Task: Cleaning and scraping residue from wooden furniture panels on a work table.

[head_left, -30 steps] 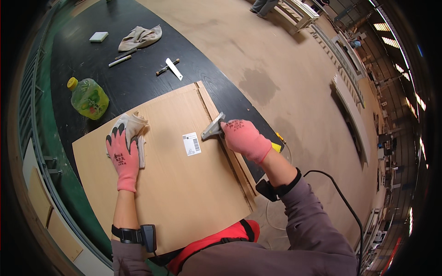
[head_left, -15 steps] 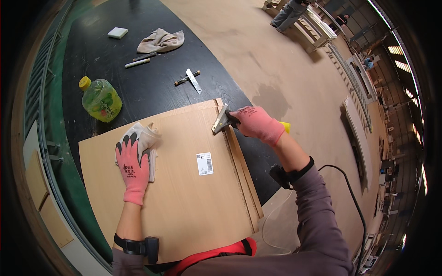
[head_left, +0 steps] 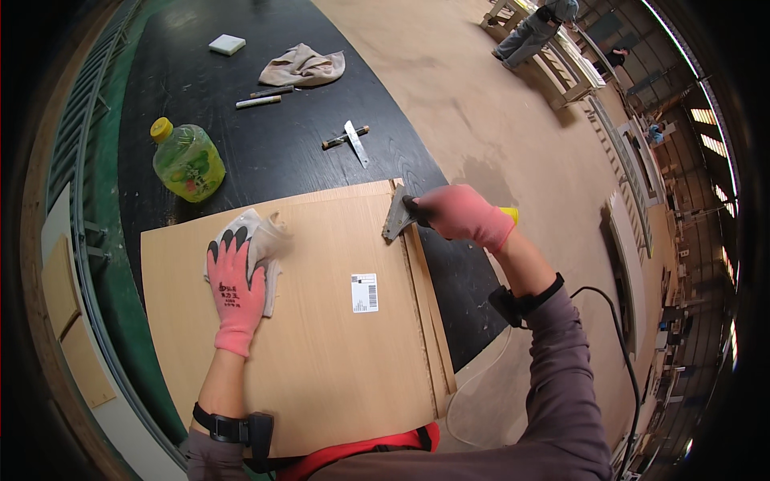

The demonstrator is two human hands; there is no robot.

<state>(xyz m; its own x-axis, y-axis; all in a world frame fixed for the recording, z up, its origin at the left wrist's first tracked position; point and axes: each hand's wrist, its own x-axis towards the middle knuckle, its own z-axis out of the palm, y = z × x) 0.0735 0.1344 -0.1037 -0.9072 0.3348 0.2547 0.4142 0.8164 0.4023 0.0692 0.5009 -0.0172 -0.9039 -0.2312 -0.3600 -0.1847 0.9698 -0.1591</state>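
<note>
A light wood-grain panel (head_left: 321,361) lies flat before me, with a second board (head_left: 437,321) under its right edge. My left hand (head_left: 239,289), in a pink glove with dark fingertips, rests flat on a crumpled pale cloth (head_left: 273,240) on the panel, fingers stretched out. My right hand (head_left: 465,215), gloved alike and partly blurred, is closed around a scraper (head_left: 396,215). The scraper's metal blade is over the panel's far right corner; whether it touches cannot be told. Its yellow end (head_left: 510,214) shows behind the hand. A white printed label (head_left: 364,293) is on the panel.
On the black tabletop (head_left: 265,148) are a yellow-capped bottle (head_left: 188,164), a beige rag (head_left: 301,66), a white block (head_left: 227,45), two marker-like sticks (head_left: 261,99) and a metal blade (head_left: 356,144) across a dark rod. A person (head_left: 536,34) stands beyond, near wooden racks.
The scraper's blade has turned more upright at the panel's corner in my right hand. My left hand stays on the cloth. The whole view has shifted slightly.
</note>
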